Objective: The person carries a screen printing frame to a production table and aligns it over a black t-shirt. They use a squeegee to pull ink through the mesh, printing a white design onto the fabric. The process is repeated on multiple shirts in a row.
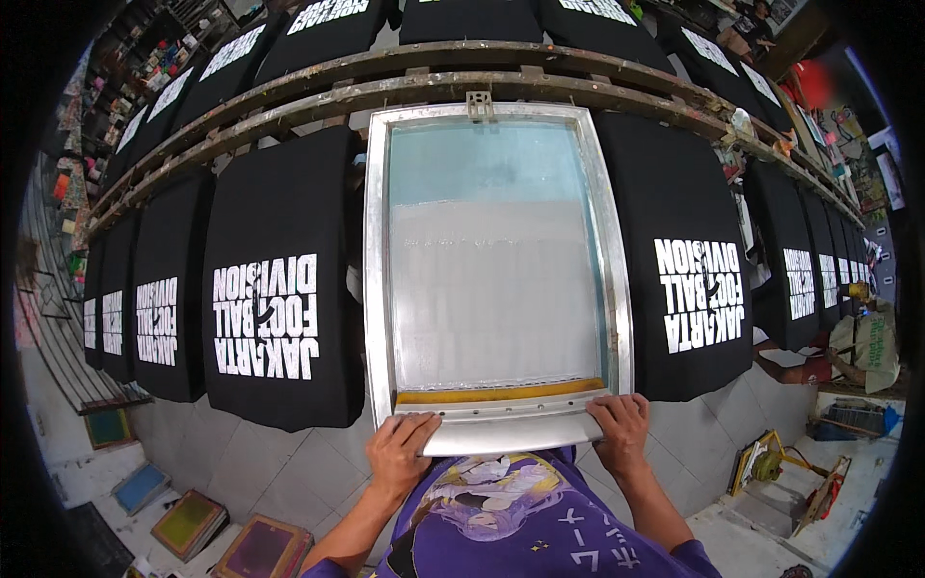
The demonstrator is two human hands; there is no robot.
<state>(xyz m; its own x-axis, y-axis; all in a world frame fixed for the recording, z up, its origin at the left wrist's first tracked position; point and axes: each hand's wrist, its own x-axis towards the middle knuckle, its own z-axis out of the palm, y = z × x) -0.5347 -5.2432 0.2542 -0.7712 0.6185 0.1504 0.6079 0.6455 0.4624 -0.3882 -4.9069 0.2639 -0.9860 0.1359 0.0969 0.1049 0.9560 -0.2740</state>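
Note:
Directly in front of me lies a silver-framed printing screen (pixel 378 241), its mesh greyish white with a pale blue band at the far end. A wide squeegee (pixel 511 432) with a silver handle and yellow blade rests across the screen's near end. My left hand (pixel 400 448) is closed round the squeegee's left end, fingers curled over the top. At the other end my right hand (pixel 621 429) grips it the same way. Both hands are close to the frame's near corners. Whatever lies under the screen is hidden.
Black T-shirts (pixel 279 202) with white lettering lie on boards to the left; another black T-shirt (pixel 674 193) is close on the right. Paint-stained wooden rails (pixel 318 87) run behind the screen. Coloured screens (pixel 193 520) lie low at left. Another person's arm (pixel 785 366) shows at right.

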